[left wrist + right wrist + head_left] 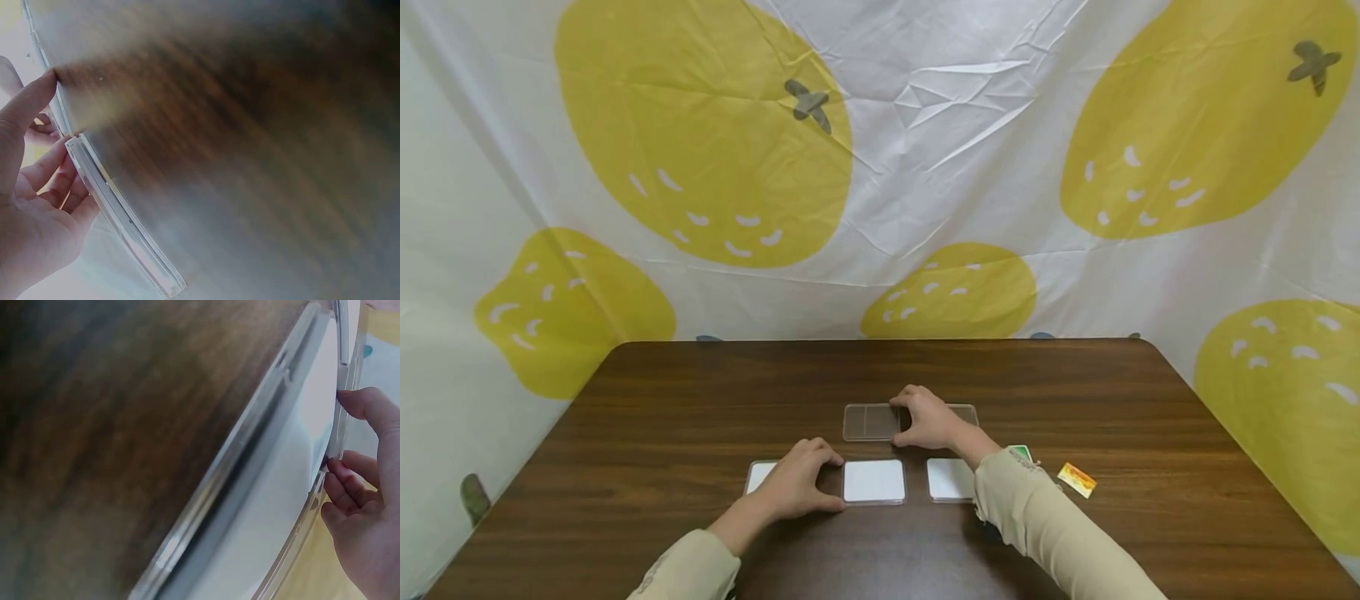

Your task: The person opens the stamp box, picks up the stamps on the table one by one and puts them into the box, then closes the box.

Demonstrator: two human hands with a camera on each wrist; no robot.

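Note:
Three white card stacks in clear cases lie in a row: the left stack (760, 475), the middle stack (874, 482) and the right stack (950, 479). My left hand (801, 483) spans the left end of the middle clear case, thumb at its near corner and fingertips at its far one. It covers part of the left stack. Farther back lies a clear plastic case (861, 422) with a line across it. My right hand (928, 421) grips it from above, thumb on the near edge and fingers on the far edge. That hand hides the case's middle.
A small orange and yellow card (1077, 480) lies on the brown wooden table (700, 400) to the right. Beside the right sleeve (1037, 508) shows a green-faced card (1022, 452), partly hidden. A fruit-patterned cloth (925, 192) hangs behind the table.

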